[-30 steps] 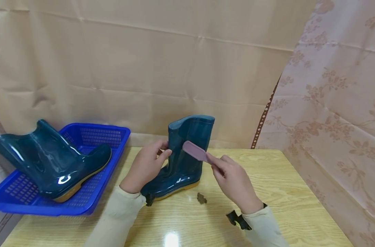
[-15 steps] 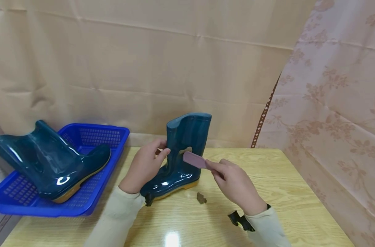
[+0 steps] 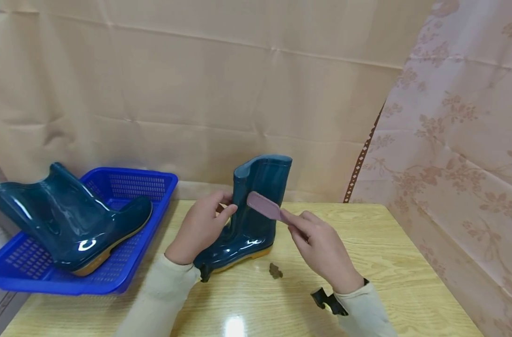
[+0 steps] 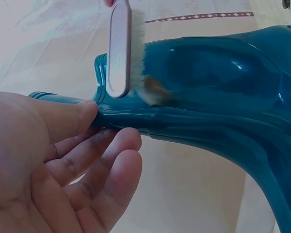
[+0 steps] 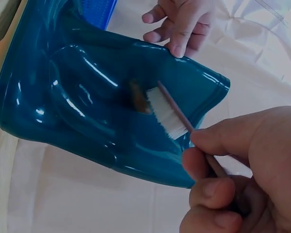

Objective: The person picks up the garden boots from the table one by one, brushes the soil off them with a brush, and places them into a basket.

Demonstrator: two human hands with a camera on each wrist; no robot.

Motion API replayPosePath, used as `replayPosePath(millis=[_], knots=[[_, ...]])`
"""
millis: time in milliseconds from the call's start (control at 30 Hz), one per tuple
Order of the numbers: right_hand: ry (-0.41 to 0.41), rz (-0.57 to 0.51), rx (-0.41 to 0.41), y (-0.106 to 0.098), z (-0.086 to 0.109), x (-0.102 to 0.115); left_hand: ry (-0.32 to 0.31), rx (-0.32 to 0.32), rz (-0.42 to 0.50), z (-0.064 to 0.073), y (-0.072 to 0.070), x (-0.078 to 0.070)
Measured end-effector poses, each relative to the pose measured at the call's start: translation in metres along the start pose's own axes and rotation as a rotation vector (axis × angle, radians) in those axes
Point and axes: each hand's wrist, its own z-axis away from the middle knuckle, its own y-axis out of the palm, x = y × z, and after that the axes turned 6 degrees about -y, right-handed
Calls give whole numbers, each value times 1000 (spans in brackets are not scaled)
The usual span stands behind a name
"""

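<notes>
A dark teal rubber boot with a yellow-brown sole stands upright on the table, toe to the left. My left hand holds the front of its shaft, thumb on the near side and fingers beyond. My right hand grips the handle of a pinkish-mauve brush. White bristles face the boot shaft; whether they touch it I cannot tell. Beside the bristles, a brown smear marks the shaft; in the head view the brush covers it.
On the left, a second teal boot lies in a blue plastic basket. A small brown clump sits on the wooden table near the standing boot's heel. Beige cloth hangs behind, and a floral cloth at right.
The brush dipped down the shaft half a second ago, baring the brown smear, and is now back up in front of it. The boot shaft has shifted slightly to the right since then.
</notes>
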Motion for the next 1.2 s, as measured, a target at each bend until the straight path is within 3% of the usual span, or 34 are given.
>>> replayPosePath(millis=[133,300,400,533,733,833,933,1100,1200], knots=[[-43,63,52,6,0,-4,6,5,-11,1,1,-1],[0,120,164,11,0,-7,-5,2,-25,1,2,0],[22,111,190,11,0,-7,-21,-5,-27,1,1,1],[11,83,147,10,0,-6,-31,-16,-23,1,1,1],[-55,31,-20,8,-1,-5,-9,-4,-10,0,-1,-1],[-71,40,-63,8,-1,-5,4,9,-10,0,-1,-1],[-21,64,-41,8,-2,-5,10,12,-8,0,-1,-2],[95,97,62,8,-2,-5,6,-2,-4,0,-1,-1],[120,112,96,8,-2,-5,2,-10,0,0,-1,0]])
